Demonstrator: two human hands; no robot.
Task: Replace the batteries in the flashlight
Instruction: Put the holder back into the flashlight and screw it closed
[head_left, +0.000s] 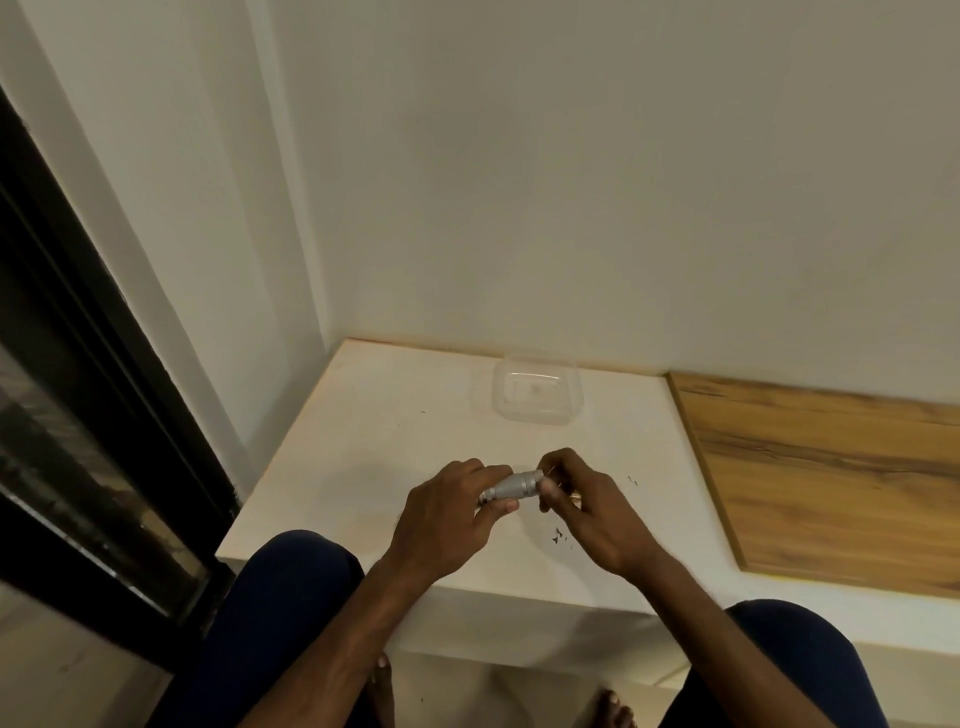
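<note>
A small silver flashlight (511, 485) with a knurled body is held level just above the white ledge (363, 441). My left hand (447, 514) wraps its left part, thumb below and fingers on top. My right hand (582, 499) pinches its right end with the fingertips. Both ends of the flashlight are hidden by my fingers. No loose batteries show anywhere.
A clear plastic tub (535, 389) stands at the back of the ledge against the wall. Small dark specks (558, 537) lie near my right wrist. A wooden panel (831, 467) adjoins the ledge on the right. My knees and feet are below; a dark window frame (78, 364) runs at left.
</note>
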